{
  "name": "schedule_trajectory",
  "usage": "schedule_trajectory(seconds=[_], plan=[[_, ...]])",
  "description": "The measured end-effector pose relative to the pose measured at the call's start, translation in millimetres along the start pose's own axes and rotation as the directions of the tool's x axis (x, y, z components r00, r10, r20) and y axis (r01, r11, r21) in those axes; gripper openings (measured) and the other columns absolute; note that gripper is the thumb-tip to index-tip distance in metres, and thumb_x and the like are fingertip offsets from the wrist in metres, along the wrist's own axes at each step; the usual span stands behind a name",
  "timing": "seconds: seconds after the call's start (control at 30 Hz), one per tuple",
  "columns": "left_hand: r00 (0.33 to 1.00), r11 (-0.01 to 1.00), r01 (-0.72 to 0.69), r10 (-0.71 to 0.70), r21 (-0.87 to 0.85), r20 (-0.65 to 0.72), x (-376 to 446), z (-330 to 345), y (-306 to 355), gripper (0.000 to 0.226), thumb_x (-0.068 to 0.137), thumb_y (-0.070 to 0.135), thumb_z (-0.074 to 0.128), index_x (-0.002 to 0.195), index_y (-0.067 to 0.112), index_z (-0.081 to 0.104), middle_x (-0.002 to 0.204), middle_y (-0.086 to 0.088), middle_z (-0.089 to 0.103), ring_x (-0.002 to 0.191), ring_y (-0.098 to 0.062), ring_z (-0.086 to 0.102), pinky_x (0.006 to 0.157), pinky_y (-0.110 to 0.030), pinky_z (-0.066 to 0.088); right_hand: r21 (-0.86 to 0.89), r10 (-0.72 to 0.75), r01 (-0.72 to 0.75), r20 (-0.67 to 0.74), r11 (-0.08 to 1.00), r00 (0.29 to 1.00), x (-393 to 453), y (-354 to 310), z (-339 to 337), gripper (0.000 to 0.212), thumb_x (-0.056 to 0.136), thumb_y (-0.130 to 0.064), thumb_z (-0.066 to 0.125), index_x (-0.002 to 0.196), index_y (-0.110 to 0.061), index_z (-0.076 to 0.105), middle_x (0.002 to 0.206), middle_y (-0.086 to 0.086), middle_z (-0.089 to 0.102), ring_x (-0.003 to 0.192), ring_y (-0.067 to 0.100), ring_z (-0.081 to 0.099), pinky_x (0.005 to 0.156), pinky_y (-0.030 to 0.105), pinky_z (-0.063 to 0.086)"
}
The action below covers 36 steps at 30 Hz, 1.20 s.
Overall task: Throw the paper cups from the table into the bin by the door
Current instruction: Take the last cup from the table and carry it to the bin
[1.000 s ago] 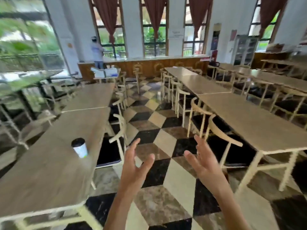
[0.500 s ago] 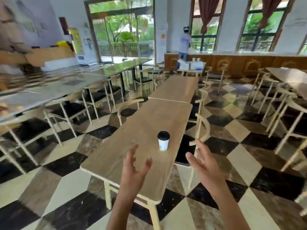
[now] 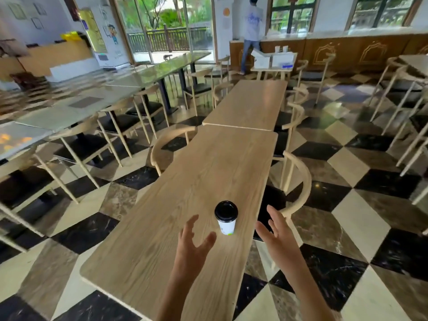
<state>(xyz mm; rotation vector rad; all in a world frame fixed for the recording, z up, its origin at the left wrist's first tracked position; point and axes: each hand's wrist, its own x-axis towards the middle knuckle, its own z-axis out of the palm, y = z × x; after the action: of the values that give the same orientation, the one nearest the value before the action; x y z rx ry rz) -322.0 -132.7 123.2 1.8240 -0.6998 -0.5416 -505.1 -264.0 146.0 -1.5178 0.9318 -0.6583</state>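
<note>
One white paper cup [image 3: 226, 218] with a black lid stands upright on the long light-wood table [image 3: 180, 228], near its right edge. My left hand [image 3: 193, 245] hovers over the tabletop just left of and nearer than the cup, fingers spread, holding nothing. My right hand [image 3: 276, 237] is raised to the right of the cup, past the table's edge, also spread and empty. Neither hand touches the cup. No bin is visible.
Wooden chairs [image 3: 295, 179] line both sides of the table. A second table [image 3: 249, 104] butts against its far end. Glass-topped tables [image 3: 69, 112] stand left. A person [image 3: 252, 31] stands at the far counter by glass doors [image 3: 166, 24]. The floor is checkered tile.
My view has swung left and moved closer, bringing the table and cup from the left side to the centre. Both hands stay raised and open and are now near the cup.
</note>
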Motion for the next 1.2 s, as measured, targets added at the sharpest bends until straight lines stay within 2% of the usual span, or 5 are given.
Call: schedule_trajectory(seconds=[0.17, 0.37, 0.57, 0.93, 1.2], plan=[[0.995, 0.995, 0.075, -0.078, 0.061, 0.054, 55, 34, -18, 0.062, 0.089, 0.030, 0.077, 0.142, 0.035, 0.047, 0.141, 0.001, 0.043, 0.123, -0.023, 0.048, 0.100, -0.042, 0.044, -0.062, 0.149, -0.150, -0.011, 0.987, 0.989, 47, 32, 5, 0.075, 0.085, -0.053, 0.058, 0.151, -0.037, 0.026, 0.149, 0.015, 0.042, 0.121, 0.008, 0.053, 0.089, 0.022, 0.051], [0.984, 0.987, 0.132, -0.141, 0.090, 0.106, 102, 62, -35, 0.064, 0.089, 0.032, 0.076, 0.144, 0.032, 0.046, 0.137, 0.005, 0.038, 0.123, -0.020, 0.046, 0.104, -0.043, 0.042, -0.043, 0.212, -0.211, 0.012, 0.977, 0.977, 88, 56, 19, 0.071, 0.093, -0.044, 0.057, 0.154, -0.028, 0.023, 0.161, -0.003, 0.027, 0.148, 0.016, 0.024, 0.118, 0.041, 0.028], [0.969, 0.972, 0.183, -0.203, 0.147, 0.140, 140, 89, -48, 0.060, 0.085, 0.028, 0.079, 0.135, 0.039, 0.047, 0.130, 0.003, 0.041, 0.123, -0.018, 0.045, 0.096, -0.033, 0.036, -0.062, 0.295, -0.294, 0.013, 0.954, 0.955, 125, 71, 39, 0.071, 0.094, -0.042, 0.055, 0.155, -0.025, 0.022, 0.163, -0.003, 0.023, 0.149, 0.017, 0.021, 0.119, 0.046, 0.025], [0.956, 0.950, 0.194, -0.239, 0.243, 0.173, 168, 115, -66, 0.096, 0.069, 0.037, 0.091, 0.150, 0.032, 0.039, 0.143, -0.006, 0.041, 0.130, -0.026, 0.046, 0.104, -0.054, 0.049, -0.130, 0.357, -0.357, -0.029, 0.925, 0.934, 156, 85, 56, 0.068, 0.093, -0.042, 0.053, 0.153, -0.026, 0.024, 0.161, -0.002, 0.027, 0.149, 0.021, 0.022, 0.117, 0.051, 0.026], [0.951, 0.944, 0.205, -0.255, 0.258, 0.175, 169, 119, -71, 0.091, 0.069, 0.038, 0.089, 0.147, 0.032, 0.043, 0.130, 0.004, 0.051, 0.108, -0.010, 0.051, 0.076, -0.015, 0.040, -0.072, 0.391, -0.392, -0.032, 0.917, 0.920, 153, 88, 56, 0.069, 0.094, -0.043, 0.053, 0.154, -0.029, 0.022, 0.161, -0.005, 0.026, 0.147, 0.018, 0.026, 0.117, 0.044, 0.027]])
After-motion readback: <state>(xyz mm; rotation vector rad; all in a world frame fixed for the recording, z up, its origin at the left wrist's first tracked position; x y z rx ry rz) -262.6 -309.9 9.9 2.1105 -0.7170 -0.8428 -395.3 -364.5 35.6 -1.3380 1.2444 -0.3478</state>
